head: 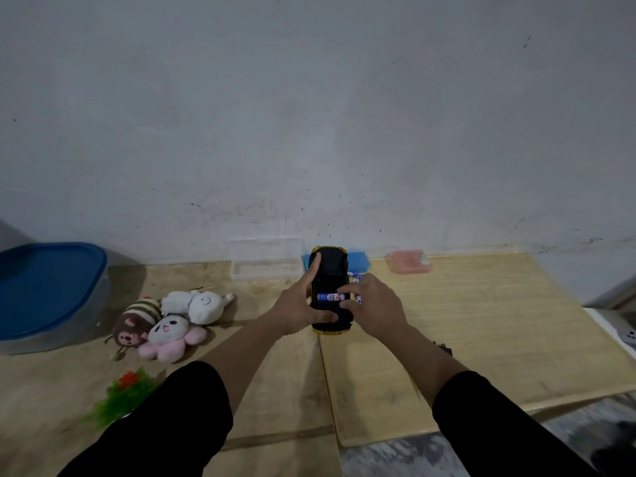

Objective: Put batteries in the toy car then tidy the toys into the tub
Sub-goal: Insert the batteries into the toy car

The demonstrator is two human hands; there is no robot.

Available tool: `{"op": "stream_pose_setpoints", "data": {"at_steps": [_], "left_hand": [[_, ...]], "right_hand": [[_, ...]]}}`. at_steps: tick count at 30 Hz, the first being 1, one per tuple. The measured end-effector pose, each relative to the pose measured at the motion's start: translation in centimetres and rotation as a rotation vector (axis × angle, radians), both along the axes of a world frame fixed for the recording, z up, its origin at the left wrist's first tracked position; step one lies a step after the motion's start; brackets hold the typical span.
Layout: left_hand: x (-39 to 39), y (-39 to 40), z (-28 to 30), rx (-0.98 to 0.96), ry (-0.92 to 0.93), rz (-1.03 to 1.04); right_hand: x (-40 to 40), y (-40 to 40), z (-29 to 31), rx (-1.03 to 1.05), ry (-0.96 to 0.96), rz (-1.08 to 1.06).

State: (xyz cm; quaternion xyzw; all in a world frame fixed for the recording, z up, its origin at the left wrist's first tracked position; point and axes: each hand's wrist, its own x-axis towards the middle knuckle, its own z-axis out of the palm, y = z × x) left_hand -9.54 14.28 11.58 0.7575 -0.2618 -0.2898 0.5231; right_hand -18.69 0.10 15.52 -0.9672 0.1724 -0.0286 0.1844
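1. Head view: my left hand (298, 306) grips the car (329, 290), which lies upside down on the mat (481, 332) by the wall. My fingers are spread along its left side, with the forefinger up near the far end and the thumb across the near end.
2. My right hand (375, 306) is half open, with its fingertips (344, 290) pressing on a battery (327, 297) that lies crosswise in the car's open bay; it is not clasped around anything.
3. The battery has a blue and white wrap with red print, too blurred to read.
4. More batteries (356, 275) lie just right of the car, partly hidden by my right hand.
5. The tub (51, 297), lidded in blue, stands far left, well apart from the car.
6. Three plush toys (172, 321) are heaped between tub and car, touching each other; a green plant toy (124, 395) lies nearer me.
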Motion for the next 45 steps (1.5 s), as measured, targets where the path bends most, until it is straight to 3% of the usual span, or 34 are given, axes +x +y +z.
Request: {"op": "stream_pose_setpoints", "data": {"at_steps": [11, 19, 26, 32, 37, 45], "left_hand": [[-0.4, -0.1, -0.5, -0.01, 0.034, -0.023], [-0.7, -0.2, -0.7, -0.005, 0.041, -0.076], [-1.8, -1.0, -1.0, 0.011, 0.035, -0.088], [-1.1, -0.2, -0.7, -0.006, 0.05, -0.058], [-1.0, -0.2, -0.3, -0.005, 0.058, -0.062], [-1.0, -1.1, 0.0, -0.023, 0.028, -0.09]], "right_hand": [[0.0, -0.6, -0.5, 0.087, -0.068, 0.015], [-0.1, 0.2, -0.3, 0.471, -0.275, -0.049], [-0.2, 0.8, -0.9, 0.617, -0.272, -0.107], [-0.1, 0.4, -0.2, 0.889, -0.226, -0.282], [0.4, 0.5, 0.5, 0.852, -0.218, -0.266], [1.2, -0.2, 1.2, 0.433, -0.185, -0.215]]}}
